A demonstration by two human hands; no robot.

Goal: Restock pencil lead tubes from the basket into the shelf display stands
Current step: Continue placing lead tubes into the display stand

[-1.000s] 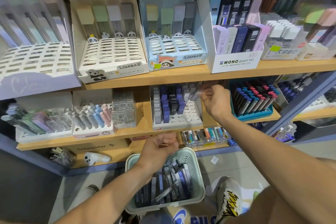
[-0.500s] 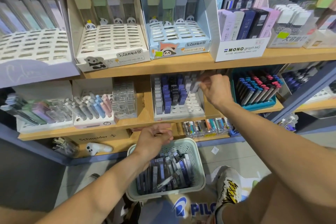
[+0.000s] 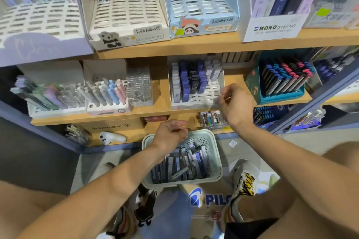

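Flat rectangular lead tubes [image 3: 179, 165] lie jumbled in the perforated plastic basket [image 3: 213, 153] at 6 o'clock, long axes mostly toward 12. My left hand [image 3: 171, 136], loosely curled, hovers above, holding nothing. My right hand [image 3: 236, 103] is at the slotted display stand [image 3: 211, 93], whose tubes stand upright; its grip is too blurred to tell.

light wooden shelves [image 3: 194, 47] sit in a blue-grey metal frame [image 3: 318, 95], crowded with stationery boxes. below lies a pale tiled floor [image 3: 252, 149], where a blue printed mat [image 3: 194, 200] shows.
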